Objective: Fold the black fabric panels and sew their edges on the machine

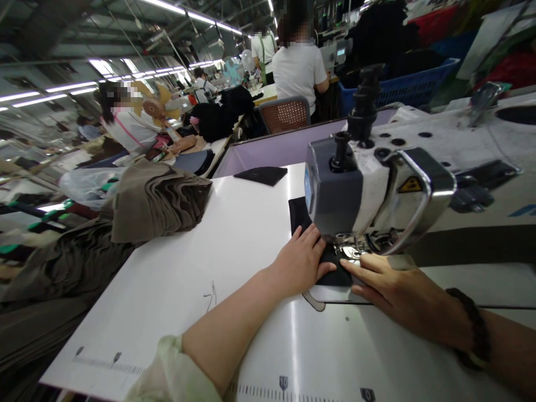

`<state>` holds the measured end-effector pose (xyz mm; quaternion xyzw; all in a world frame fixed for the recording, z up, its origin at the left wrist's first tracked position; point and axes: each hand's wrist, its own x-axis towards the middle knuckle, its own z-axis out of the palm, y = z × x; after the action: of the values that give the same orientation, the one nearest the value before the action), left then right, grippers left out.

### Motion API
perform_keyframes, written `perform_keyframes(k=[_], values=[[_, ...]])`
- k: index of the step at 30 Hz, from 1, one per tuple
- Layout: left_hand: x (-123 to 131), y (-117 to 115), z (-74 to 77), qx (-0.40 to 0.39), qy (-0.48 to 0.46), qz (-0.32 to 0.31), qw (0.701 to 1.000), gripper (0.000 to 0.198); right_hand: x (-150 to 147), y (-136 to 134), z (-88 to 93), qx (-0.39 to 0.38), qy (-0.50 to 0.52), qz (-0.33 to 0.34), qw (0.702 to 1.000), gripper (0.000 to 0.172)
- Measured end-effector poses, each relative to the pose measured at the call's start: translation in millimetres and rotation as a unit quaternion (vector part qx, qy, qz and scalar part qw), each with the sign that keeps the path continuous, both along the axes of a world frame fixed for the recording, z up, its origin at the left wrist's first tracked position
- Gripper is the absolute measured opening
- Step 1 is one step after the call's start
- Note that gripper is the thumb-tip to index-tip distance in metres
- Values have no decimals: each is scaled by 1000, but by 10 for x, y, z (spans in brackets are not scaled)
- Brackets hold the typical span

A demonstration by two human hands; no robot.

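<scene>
A black fabric piece (335,273) lies under the presser foot (350,252) of a sewing machine (335,190). My left hand (301,257) rests flat on its left part, fingers stretched toward the machine head and thumb pointing at the foot. On the right side, my right hand (389,282) lies with its fingers stretched out, the fingertips touching the cloth's edge just in front of the foot. Neither hand is wrapped round anything. The machine head hides part of the fabric behind it.
Another dark fabric piece (262,175) lies at the far edge of the white table (176,290). Folded brown cloth (154,201) is stacked at the left. Loose thread (211,296) lies on the tabletop. Beyond are a chair (285,114), a blue basket (402,84) and several people at work.
</scene>
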<state>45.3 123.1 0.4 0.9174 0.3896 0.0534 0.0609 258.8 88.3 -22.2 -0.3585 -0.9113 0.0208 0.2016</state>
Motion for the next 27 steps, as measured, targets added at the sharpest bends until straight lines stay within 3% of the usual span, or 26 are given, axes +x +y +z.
perform_keyframes(k=[3, 6, 10, 22, 27], values=[[-12, -51, 23, 3, -3, -25, 1000, 40, 0, -21, 54, 9, -4, 35, 999, 27], [-26, -152, 65, -13, -2, -92, 996, 23, -2, -51, 118, 13, 0, 87, 996, 27], [-34, -233, 98, -7, -12, -149, 989, 23, -3, -67, 138, 19, 4, 97, 995, 28], [-12, -116, 108, -27, 0, -102, 994, 18, 7, 6, 32, -15, 11, 32, 999, 28], [-10, -42, 69, -13, -6, -76, 997, 17, 10, 41, -67, 32, 2, -3, 999, 33]])
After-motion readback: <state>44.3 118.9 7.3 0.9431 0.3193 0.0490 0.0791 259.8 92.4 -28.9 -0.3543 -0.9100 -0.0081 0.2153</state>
